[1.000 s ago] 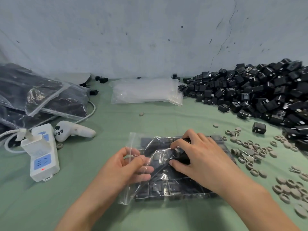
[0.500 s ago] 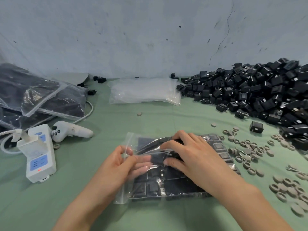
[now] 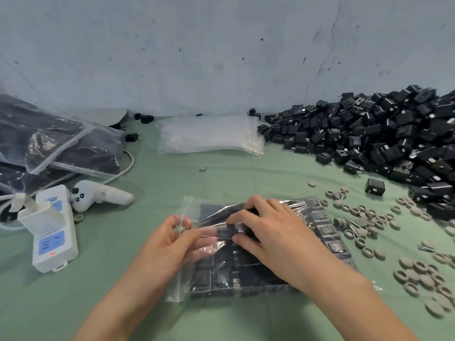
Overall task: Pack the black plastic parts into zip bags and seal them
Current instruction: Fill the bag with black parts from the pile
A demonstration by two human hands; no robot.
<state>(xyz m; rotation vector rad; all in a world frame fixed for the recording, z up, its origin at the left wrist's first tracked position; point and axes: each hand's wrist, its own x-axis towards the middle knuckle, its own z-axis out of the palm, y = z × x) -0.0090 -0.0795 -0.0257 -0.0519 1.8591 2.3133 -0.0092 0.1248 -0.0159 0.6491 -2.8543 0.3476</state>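
This looks like a small packing workshop. A worktop point(image 3: 172, 183) covered in green cloth stands against a bare, stained wall point(image 3: 221, 57) with a crack point(image 3: 320, 68) running down it. On the right, loose black plastic parts point(image 3: 381, 134) are piled in a large heap, with grey rings point(image 3: 418, 274) scattered before it. A stack of empty clear bags point(image 3: 209, 135) lies at the back, filled bags point(image 3: 61, 148) are stacked on the left, and 1 part-filled zip bag point(image 3: 234, 279) lies in the middle. A white power strip point(image 3: 53, 232) sits near the filled ones.
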